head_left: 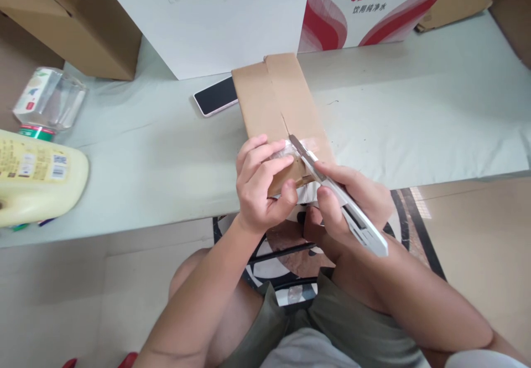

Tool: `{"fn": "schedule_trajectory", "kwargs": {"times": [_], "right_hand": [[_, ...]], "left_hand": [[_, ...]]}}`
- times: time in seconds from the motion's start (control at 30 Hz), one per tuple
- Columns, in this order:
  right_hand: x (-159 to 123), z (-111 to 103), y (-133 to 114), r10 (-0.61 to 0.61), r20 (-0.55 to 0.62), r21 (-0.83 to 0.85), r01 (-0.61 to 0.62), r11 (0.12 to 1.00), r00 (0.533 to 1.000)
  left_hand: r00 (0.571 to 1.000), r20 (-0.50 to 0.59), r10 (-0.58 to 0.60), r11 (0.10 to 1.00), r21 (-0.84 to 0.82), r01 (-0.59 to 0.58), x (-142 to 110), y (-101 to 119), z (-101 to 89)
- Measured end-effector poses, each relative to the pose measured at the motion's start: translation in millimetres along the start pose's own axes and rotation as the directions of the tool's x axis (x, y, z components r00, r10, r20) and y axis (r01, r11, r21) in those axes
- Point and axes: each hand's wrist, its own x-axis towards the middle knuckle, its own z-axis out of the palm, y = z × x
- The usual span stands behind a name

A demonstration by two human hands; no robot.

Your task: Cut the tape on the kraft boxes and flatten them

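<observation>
A brown cardboard box (276,94) lies on the cloth-covered table with its near end at the front edge. A seam runs along its top, and clear tape (309,145) shows near that end. My left hand (263,182) grips the near left part of the box, its fingers on the top and its thumb by the near edge. In my right hand (352,196) is a white utility knife (352,213), tilted, its blade out. The blade tip meets or hovers just over the seam, close to my left fingertips; exact contact is hard to tell.
A phone (215,97) lies partly behind the box. At the back stand a white carton (215,19) and a red-and-white carton (365,14). To the left are a clear plastic bottle (53,99), a pale yellow jug (41,180) and a brown box (95,25).
</observation>
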Motion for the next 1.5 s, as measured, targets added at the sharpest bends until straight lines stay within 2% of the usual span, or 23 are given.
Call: {"fn": "schedule_trajectory", "kwargs": {"times": [0.13,0.3,0.4,0.6,0.73,0.9,1.0,1.07,1.17,1.23,1.3,1.37,1.43,1.5], "right_hand": [[5,-3,-1,0.01,-0.002,0.029,-0.01,1.0,1.0],[13,-16,-4,0.158,0.08,0.075,-0.164,0.984,0.984],[13,-19,1,0.192,0.095,0.126,-0.204,0.971,0.977],[10,-14,13,0.217,-0.008,0.266,-0.207,0.941,0.976],[11,-16,9,0.245,0.003,0.333,-0.231,0.914,0.97],[5,-21,7,0.22,0.002,0.321,-0.209,0.924,0.976],[2,-19,9,0.143,-0.051,0.336,-0.118,0.934,0.988],[5,-15,13,0.091,-0.149,0.348,-0.034,0.937,0.985],[13,-5,24,0.056,-0.385,0.388,0.106,0.916,0.921],[18,0,34,0.098,-0.465,0.398,0.109,0.911,0.88],[20,2,45,0.166,-0.43,0.362,0.001,0.932,0.887],[21,1,58,0.222,-0.321,0.225,-0.153,0.962,0.921],[21,-2,71,0.265,-0.146,0.012,-0.266,0.964,0.953],[21,-4,84,0.318,0.071,-0.204,-0.298,0.933,0.946]], "left_hand": [[1.0,0.029,-0.003,0.999,-0.043,0.004,1,0,-1.3],[0.998,0.063,0.006,1.0,-0.03,-0.004,2,-2,-3.4],[0.996,0.084,0.018,1.0,0.012,-0.019,2,-4,-4.4],[0.994,0.108,0.011,1.0,-0.003,-0.011,2,-7,-4.0],[0.99,0.139,-0.003,0.999,-0.031,0.007,2,-8,-3.8],[0.99,0.142,0.026,0.999,-0.022,-0.023,2,-10,-6.1],[0.987,0.149,0.054,0.998,-0.015,-0.053,0,-14,-8.4],[0.982,0.184,0.041,0.999,0.0,-0.041,-2,-17,-10.0],[0.979,0.204,-0.011,1.0,-0.017,0.015,-4,-22,-12.4],[0.981,0.19,-0.042,0.997,-0.055,0.053,-5,-26,-14.3],[0.983,0.169,-0.071,0.991,-0.104,0.089,-5,-29,-16.2],[0.982,0.153,-0.109,0.98,-0.151,0.132,-5,-32,-18.0],[0.978,0.144,-0.153,0.967,-0.182,0.178,-5,-35,-19.3],[0.974,0.121,-0.189,0.957,-0.2,0.21,-5,-36,-20.2]]}}
